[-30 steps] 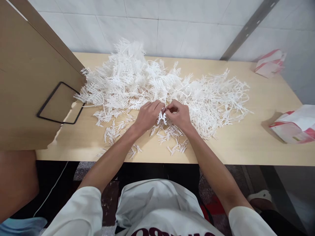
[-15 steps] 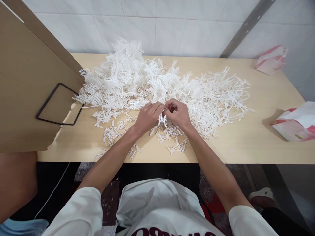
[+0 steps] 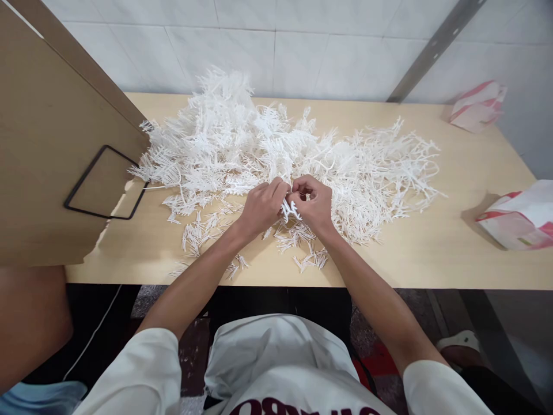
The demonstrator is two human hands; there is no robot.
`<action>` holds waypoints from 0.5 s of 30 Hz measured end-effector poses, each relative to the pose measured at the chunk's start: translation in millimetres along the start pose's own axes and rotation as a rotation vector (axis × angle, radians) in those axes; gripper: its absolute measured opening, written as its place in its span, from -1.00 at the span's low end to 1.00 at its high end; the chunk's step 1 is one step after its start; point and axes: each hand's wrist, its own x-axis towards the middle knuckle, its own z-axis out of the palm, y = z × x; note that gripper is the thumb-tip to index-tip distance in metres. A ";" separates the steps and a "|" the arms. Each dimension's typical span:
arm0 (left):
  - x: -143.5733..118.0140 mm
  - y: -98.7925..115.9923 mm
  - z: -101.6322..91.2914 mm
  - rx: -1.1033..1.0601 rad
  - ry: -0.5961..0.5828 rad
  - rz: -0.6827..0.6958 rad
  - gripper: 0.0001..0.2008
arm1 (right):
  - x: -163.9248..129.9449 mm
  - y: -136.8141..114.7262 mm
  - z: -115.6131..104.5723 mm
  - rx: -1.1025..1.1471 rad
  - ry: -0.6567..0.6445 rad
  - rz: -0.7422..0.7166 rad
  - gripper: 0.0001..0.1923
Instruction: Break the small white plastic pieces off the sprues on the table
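Observation:
Between my two hands is a small white branched plastic piece [image 3: 290,211], its prongs showing below my fingers. My left hand [image 3: 264,204] is closed, with thumb and fingers pinching the piece from the left. Curled into a pinch, my right hand [image 3: 314,202] grips it from the right, the fingertips of both hands nearly touching. Just beyond and around them spreads a big heap of similar white branched pieces [image 3: 228,132]. Several loose bits [image 3: 310,260] lie nearer the table's front edge. My fingers hide the upper part of the held piece.
A brown cardboard panel [image 3: 52,144] stands at the left, with a black rectangular wire frame [image 3: 69,199] against it. Two red-and-white paper bags, one nearer [image 3: 521,216] and one farther [image 3: 477,106], sit on the wooden table [image 3: 466,173] at right. Another person's arm [image 3: 32,328] shows at lower left.
My right hand has turned slightly and its fingers have shifted on the white piece. The piece's prongs now tilt a little to the right. The heap looks the same.

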 end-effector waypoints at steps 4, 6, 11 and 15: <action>-0.1 2.8 -0.7 0.017 -0.001 0.033 -0.92 | 3.7 3.2 -1.0 0.075 -0.088 0.057 -0.91; 0.4 0.0 -2.6 0.048 -0.012 0.069 -0.92 | 5.7 4.9 -3.3 0.134 -0.131 0.079 -0.92; 1.5 -19.3 -7.5 0.079 -0.153 0.105 -0.87 | 5.6 4.9 -10.1 0.155 -0.154 0.042 -0.87; -0.2 -24.2 -3.8 -0.056 -0.125 -0.041 -0.88 | 5.1 4.4 -11.2 0.097 -0.084 0.035 -0.86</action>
